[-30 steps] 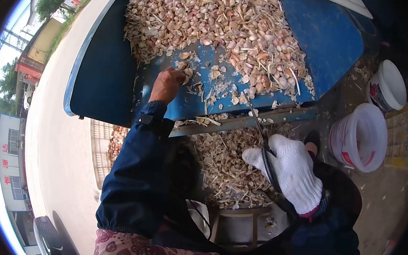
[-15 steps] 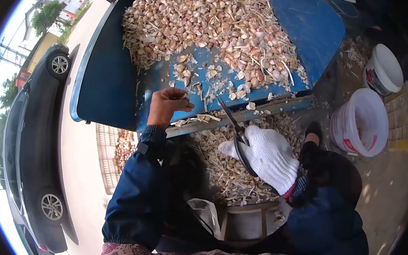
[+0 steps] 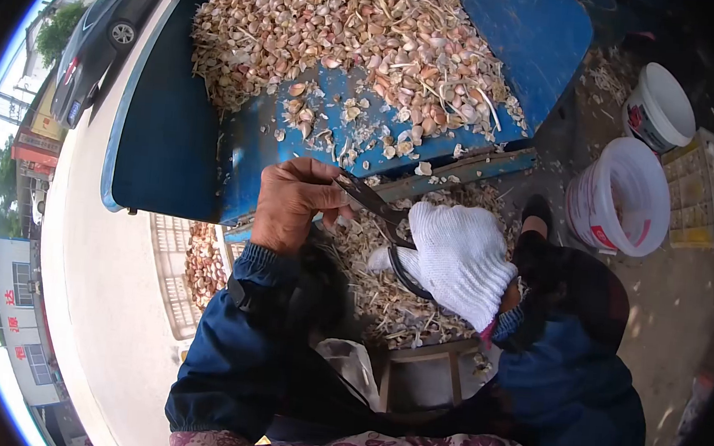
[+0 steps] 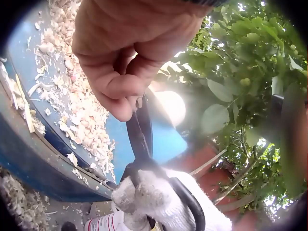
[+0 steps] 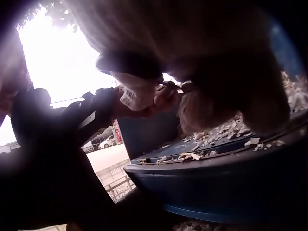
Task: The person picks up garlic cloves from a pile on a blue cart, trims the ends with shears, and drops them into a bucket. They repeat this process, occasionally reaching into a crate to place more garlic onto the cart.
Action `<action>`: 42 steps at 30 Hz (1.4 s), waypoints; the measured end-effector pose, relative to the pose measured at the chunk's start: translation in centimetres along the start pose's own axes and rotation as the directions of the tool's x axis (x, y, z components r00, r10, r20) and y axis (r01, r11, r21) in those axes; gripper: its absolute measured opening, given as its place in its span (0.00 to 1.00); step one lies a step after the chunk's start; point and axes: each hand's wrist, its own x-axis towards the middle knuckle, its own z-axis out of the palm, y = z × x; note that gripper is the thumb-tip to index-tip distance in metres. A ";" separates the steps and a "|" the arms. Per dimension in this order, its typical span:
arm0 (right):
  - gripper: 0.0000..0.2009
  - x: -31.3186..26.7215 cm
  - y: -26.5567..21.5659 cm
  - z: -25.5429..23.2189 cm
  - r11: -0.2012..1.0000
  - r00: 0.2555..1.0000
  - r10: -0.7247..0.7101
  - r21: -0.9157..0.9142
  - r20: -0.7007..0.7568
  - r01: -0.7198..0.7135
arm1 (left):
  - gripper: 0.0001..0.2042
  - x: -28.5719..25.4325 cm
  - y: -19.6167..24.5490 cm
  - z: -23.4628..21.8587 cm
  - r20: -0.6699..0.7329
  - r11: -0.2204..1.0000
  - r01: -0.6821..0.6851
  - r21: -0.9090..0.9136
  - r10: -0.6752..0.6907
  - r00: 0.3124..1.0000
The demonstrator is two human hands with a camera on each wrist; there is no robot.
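In the head view the bare left hand [image 3: 295, 204] pinches something small, mostly hidden by its fingertips, at the tip of the scissors [image 3: 367, 197]. The left wrist view shows a pale bit [image 4: 139, 102] between thumb and finger, against the dark blades [image 4: 140, 130]. The right hand [image 3: 459, 260], in a white knitted glove, grips the scissors' black handles, blades pointing left toward the left hand. Behind both hands a heap of garlic cloves [image 3: 339, 20] lies on a blue metal tray [image 3: 162, 141]. A few loose cloves [image 3: 301, 111] and skins lie near its front edge.
Under the tray's front lip lies a pile of stems and skins [image 3: 417, 312]. A pale crate [image 3: 170, 271] holding cloves stands at the left. Two white buckets [image 3: 581, 203] [image 3: 664, 105] and a yellowish crate [image 3: 695, 195] are at the right.
The left hand has come back from the loose cloves toward the body, with its small item. The scissors have moved up and left to meet it.
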 end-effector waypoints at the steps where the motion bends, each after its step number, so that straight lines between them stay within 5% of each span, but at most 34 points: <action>1: 0.30 -0.1 0.1 -0.1 1.000 1.000 -0.021 -0.022 -0.023 0.020 | 0.08 0.0 0.1 0.0 -0.013 1.000 0.003 0.014 -0.003 1.000; 5: 0.29 -0.3 0.3 -0.4 1.000 1.000 -0.015 0.006 0.016 0.015 | 0.08 -0.6 0.7 0.9 -0.042 0.998 0.022 0.067 -0.020 0.999; 7: 0.30 -0.4 0.4 0.7 0.969 0.994 0.087 0.227 0.071 -0.101 | 0.08 -1.1 0.6 1.6 0.036 0.998 0.045 0.038 -0.046 0.998; 9: 0.27 -0.6 0.7 1.7 0.962 0.998 0.060 0.264 0.027 -0.065 | 0.08 -1.0 -0.4 2.1 0.058 0.997 0.080 -0.021 -0.079 0.995; 10: 0.25 -0.5 0.3 1.0 0.745 0.934 0.217 0.570 0.284 -0.346 | 0.08 -0.9 -0.9 2.0 0.074 0.991 0.110 -0.082 -0.104 0.992; 11: 0.22 -0.3 0.0 0.3 0.379 0.797 0.240 0.702 0.555 -0.603 | 0.08 -0.4 -1.2 1.3 0.066 0.991 0.103 -0.082 -0.097 0.993; 12: 0.19 -0.3 -0.1 -0.3 0.148 0.703 0.226 0.690 0.674 -0.709 | 0.09 0.2 -1.4 0.2 0.003 0.995 0.096 -0.020 -0.096 0.995; 13: 0.18 0.0 0.5 -0.2 0.077 0.646 0.176 0.643 0.743 -0.762 | 0.09 0.7 -1.6 -1.0 -0.059 0.994 0.098 0.044 -0.095 0.994; 16: 0.19 -0.3 2.1 2.0 -0.103 0.676 0.029 0.675 0.736 -0.730 | 0.09 1.2 -1.4 -2.2 -0.041 0.998 0.050 0.022 -0.049 0.998; 17: 0.26 -0.5 2.1 2.7 0.440 0.860 0.160 0.745 0.484 -0.501 | 0.09 1.3 -1.3 -2.2 -0.019 1.000 0.001 0.008 -0.001 1.000; 18: 0.33 -0.6 2.2 3.2 0.861 0.980 0.100 0.478 0.173 -0.173 | 0.09 1.3 -1.2 -1.9 -0.018 1.000 0.003 0.008 -0.003 1.000; 19: 0.33 -0.5 1.7 2.5 0.861 0.979 0.103 0.478 0.175 -0.176 | 0.09 1.3 -1.2 -1.6 0.007 1.000 0.002 0.008 -0.002 1.000; 21: 0.32 -0.5 0.7 0.3 0.965 0.969 0.154 0.180 0.193 -0.189 | 0.10 1.2 -1.0 -0.9 0.037 1.000 0.001 0.007 -0.001 0.999; 30: 0.33 -0.7 0.1 -0.8 0.993 0.994 0.047 0.101 0.095 -0.056 | 0.10 0.2 0.1 0.9 0.023 0.998 0.054 0.038 -0.055 0.998; 32: 0.31 -0.7 0.0 -0.8 0.997 0.992 0.076 -0.030 0.099 -0.073 | 0.10 0.1 0.1 1.0 -0.003 0.999 0.035 0.033 -0.035 0.999; 42: 0.30 -0.8 0.6 -0.5 0.999 0.997 0.036 0.038 0.065 -0.038 | 0.13 -0.2 0.1 1.1 0.033 0.994 0.094 -0.049 -0.093 0.995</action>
